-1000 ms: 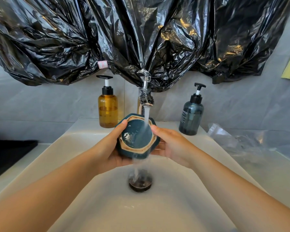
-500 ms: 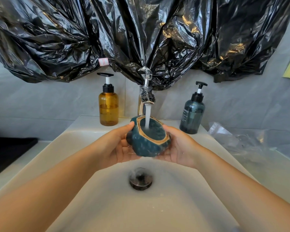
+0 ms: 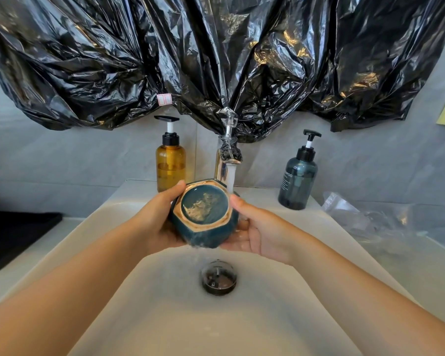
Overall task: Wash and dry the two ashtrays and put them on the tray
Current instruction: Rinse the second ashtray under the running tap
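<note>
Both forearms reach in from the lower corners and meet over the middle of the white sink (image 3: 165, 317). Between the hands sits the ashtray (image 3: 203, 217), dark teal with a gold edge, held in the air above the drain (image 3: 218, 278) and tipped so that one round face with a pale gold patch looks toward the camera.

The left hand (image 3: 157, 222) wraps the ashtray's left side: the thumb lies on the upper rim and the fingers curl underneath. The right hand (image 3: 262, 232) is turned palm-up, with its thumb pressed against the right rim and its fingers cupped below the body.

The tap (image 3: 228, 152) runs, and its stream of water (image 3: 231, 179) meets the far upper right edge of the ashtray; water falls from the ashtray's underside toward the drain.

An amber pump bottle (image 3: 170, 160) stands behind the left hand and a blue-grey pump bottle (image 3: 297, 181) stands at the right of the tap. Crumpled black plastic sheeting (image 3: 216, 60) hangs across the wall above. On the desk at the left lies a dark flat slab (image 3: 16, 237); at the right, a clear plastic bag (image 3: 370, 219).
</note>
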A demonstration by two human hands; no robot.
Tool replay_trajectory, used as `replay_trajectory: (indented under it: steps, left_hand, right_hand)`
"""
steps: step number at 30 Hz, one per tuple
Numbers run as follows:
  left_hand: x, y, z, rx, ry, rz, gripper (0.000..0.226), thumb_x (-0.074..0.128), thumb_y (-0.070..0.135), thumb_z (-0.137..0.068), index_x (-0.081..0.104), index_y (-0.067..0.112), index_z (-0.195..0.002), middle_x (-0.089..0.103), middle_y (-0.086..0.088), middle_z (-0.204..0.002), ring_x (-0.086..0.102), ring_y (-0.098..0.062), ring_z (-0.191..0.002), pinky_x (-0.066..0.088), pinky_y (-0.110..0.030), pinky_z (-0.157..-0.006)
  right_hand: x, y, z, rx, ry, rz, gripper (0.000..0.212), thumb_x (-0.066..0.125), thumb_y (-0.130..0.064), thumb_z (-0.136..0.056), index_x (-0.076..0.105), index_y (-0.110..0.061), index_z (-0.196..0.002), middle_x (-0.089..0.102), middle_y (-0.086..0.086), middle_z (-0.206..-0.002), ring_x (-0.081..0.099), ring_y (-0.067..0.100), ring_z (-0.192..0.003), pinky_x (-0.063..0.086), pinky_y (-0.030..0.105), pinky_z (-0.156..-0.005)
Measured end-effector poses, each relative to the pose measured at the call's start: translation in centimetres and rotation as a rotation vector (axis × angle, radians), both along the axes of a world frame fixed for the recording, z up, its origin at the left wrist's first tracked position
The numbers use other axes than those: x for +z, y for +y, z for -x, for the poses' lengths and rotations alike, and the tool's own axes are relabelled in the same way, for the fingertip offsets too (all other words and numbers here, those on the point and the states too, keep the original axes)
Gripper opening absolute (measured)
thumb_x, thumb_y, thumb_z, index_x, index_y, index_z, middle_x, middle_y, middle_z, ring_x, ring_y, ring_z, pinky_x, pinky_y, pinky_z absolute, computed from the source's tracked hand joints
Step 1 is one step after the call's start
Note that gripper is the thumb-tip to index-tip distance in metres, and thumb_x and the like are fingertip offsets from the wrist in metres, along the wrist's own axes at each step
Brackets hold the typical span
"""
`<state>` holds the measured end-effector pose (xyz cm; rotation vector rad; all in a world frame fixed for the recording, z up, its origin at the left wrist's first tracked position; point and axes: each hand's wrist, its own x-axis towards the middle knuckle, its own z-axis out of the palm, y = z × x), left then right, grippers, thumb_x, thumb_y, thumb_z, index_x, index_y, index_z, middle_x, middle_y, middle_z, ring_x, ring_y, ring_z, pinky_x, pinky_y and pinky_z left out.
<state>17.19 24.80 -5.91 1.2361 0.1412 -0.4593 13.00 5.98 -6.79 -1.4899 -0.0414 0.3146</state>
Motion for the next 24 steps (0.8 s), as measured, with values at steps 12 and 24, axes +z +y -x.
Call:
replay_trajectory:
  steps: [12, 24]
  left_hand:
    - [-1.1, -0.3, -0.5, -0.149, 0.016, -0.031, 0.043, 0.044, 0.052, -0.094, 0.051, 0.019, -0.122, 0.058, -0.019, -0.119, 0.060, -0.044, -0.106, 0.051, -0.059, -0.088]
    - [-0.8, -0.5, 0.3, -0.066, 0.047, -0.045, 0.033, 0.061, 0.029, -0.091, 0.049, 0.016, -0.119, 0.064, -0.022, -0.113, 0.065, -0.037, -0.097, 0.059, -0.041, -0.056]
  right_hand:
    - [0.5, -0.8, 0.1, -0.073, -0.308, 0.436, 0.045, 0.074, -0.035, -0.081, 0.053, -0.016, -0.116, 0.069, 0.001, -0.111, 0.069, 0.015, -0.099, 0.057, 0.035, -0.089]
    - [1.3, -0.3, 0.6, 0.019, -0.740, 0.995, 0.046, 0.085, -0.023, -0.068, 0.061, -0.033, -0.106, 0.052, -0.017, -0.115, 0.045, 0.000, -0.108, 0.041, 0.020, -0.087]
